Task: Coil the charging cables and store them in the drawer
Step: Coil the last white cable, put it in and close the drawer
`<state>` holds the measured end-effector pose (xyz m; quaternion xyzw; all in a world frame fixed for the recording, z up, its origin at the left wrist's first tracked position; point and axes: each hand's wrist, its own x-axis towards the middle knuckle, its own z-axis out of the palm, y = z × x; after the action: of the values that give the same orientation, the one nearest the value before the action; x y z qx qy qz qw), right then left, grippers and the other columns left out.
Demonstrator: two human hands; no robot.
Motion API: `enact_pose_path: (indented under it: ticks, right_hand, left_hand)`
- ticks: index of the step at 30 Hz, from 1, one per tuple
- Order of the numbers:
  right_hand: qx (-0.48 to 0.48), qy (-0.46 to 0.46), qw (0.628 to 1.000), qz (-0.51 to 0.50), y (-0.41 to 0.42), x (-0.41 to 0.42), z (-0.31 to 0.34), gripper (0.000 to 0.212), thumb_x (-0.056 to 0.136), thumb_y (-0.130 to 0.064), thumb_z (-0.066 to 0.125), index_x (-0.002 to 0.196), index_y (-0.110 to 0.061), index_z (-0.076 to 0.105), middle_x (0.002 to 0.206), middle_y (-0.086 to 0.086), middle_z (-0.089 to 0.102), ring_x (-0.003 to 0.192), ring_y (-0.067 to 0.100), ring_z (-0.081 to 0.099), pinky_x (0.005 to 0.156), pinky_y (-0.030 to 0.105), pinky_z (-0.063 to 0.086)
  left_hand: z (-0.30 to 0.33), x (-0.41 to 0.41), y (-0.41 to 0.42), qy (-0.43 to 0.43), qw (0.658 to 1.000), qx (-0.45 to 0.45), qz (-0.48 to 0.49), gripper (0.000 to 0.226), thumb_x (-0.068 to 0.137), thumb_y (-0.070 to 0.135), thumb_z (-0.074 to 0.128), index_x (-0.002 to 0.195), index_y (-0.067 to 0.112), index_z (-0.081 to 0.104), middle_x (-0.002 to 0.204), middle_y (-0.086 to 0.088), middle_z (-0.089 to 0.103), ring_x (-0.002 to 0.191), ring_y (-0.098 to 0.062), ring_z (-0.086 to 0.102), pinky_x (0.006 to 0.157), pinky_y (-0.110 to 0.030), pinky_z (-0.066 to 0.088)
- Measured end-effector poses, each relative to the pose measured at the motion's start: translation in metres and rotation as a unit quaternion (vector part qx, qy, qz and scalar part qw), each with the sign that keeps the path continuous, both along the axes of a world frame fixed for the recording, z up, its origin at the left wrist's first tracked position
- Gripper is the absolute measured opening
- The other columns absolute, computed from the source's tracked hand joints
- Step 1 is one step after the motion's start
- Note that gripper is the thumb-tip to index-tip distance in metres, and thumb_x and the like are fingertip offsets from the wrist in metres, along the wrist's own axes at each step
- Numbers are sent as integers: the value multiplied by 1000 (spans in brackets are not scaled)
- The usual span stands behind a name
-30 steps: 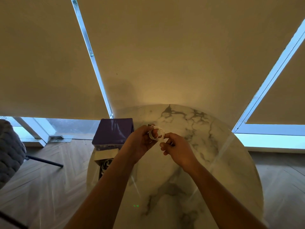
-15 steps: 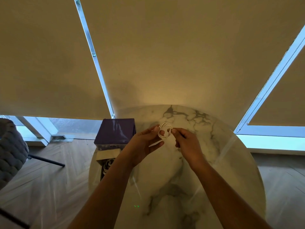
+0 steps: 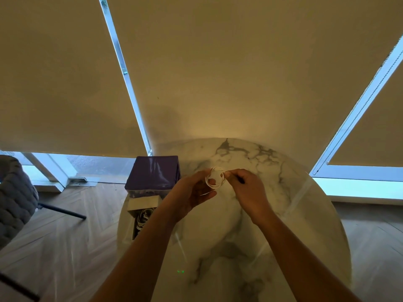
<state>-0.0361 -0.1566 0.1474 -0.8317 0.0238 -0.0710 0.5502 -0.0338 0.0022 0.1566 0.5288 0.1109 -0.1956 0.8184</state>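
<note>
— Drawn blinds (image 3: 218, 73) hang behind a round marble surface (image 3: 272, 225), so the light is dim. Where's the cable?

— Held up over the far part of the surface, between both hands. The white charging cable (image 3: 214, 177) is already a small, tight coil. The left hand (image 3: 192, 192) has its thumb and fingers closed on the coil's near side; the right hand (image 3: 246, 188) pinches the far edge, probably at the loose end, though that's too small to tell.

— So how should this step be finished?

— I'd judge the tail needs tucking. Keep the left hand's pinch firm across all the loops so none spring out, and let the right hand wrap or thread the end snugly without kinking it near the plug.

— And then?

— The drawer (image 3: 141, 216) sits open at the surface's left edge, below a purple box (image 3: 154, 173), with what look like pale coils already inside. Carry the coil over flat, without loosening the grip.
</note>
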Motion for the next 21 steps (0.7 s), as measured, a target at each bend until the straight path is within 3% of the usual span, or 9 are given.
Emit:
enact_pose_path:
  ticks: [3, 7, 9, 12, 15, 19, 21]
  right_hand:
    - [-39, -14, 999, 5, -4, 3, 7, 12, 91, -26, 59, 91, -23, 71, 89, -7, 67, 80, 2, 58, 69, 17, 44]
    - [-141, -19, 989, 36, -9, 9, 13, 15, 91, -33, 59, 94, -26, 72, 91, -10, 62, 83, 5, 57, 74, 22, 47]
    - [-168, -27, 984, 51, -10, 12, 14, 17, 92, -34, 58, 98, -27, 72, 88, -12, 58, 80, 3, 55, 69, 17, 41]
    - [-153, -37, 984, 88, -11, 15, 10, 21, 95, -31, 54, 108, -29, 71, 81, -11, 50, 73, 2, 50, 62, 10, 33]
    - [-166, -58, 978, 114, -13, 15, -2, 26, 97, -26, 50, 118, -26, 66, 84, -3, 48, 76, 8, 49, 65, 10, 34]
    - [-205, -48, 972, 107, -15, 9, -29, 26, 98, -25, 49, 114, -19, 69, 94, -2, 52, 90, 13, 52, 77, 20, 40]
    - [-191, -23, 976, 100, -14, 5, -41, 23, 97, -24, 52, 109, -18, 70, 96, -3, 52, 88, 9, 51, 76, 16, 40]
  left_hand:
    - [4, 2, 5, -35, 997, 54, -43, 26, 91, 28, 59, 112, 13, 66, 105, -10, 73, 98, -23, 69, 78, -31, 57]
    - [9, 7, 5, -94, 982, 163, -32, 14, 89, 29, 63, 100, 24, 70, 99, -5, 74, 96, -22, 69, 77, -29, 56]
    - [10, 8, 4, -116, 973, 200, -10, 8, 87, 28, 66, 92, 25, 72, 92, -3, 74, 91, -20, 69, 73, -25, 56]
    - [11, 10, 6, -114, 976, 182, 34, 10, 84, 24, 69, 91, 20, 74, 90, -5, 74, 90, -21, 68, 71, -24, 58]
    - [11, 10, 9, -99, 979, 163, 65, 24, 84, 22, 69, 105, 11, 73, 101, -12, 73, 98, -26, 67, 71, -23, 58]
    - [11, 7, 12, -84, 985, 118, 93, 22, 84, 24, 69, 103, 13, 73, 103, -11, 73, 99, -25, 67, 73, -24, 57]
    - [11, 6, 13, -81, 986, 106, 98, 21, 84, 25, 69, 102, 14, 74, 101, -9, 74, 98, -24, 68, 72, -24, 57]
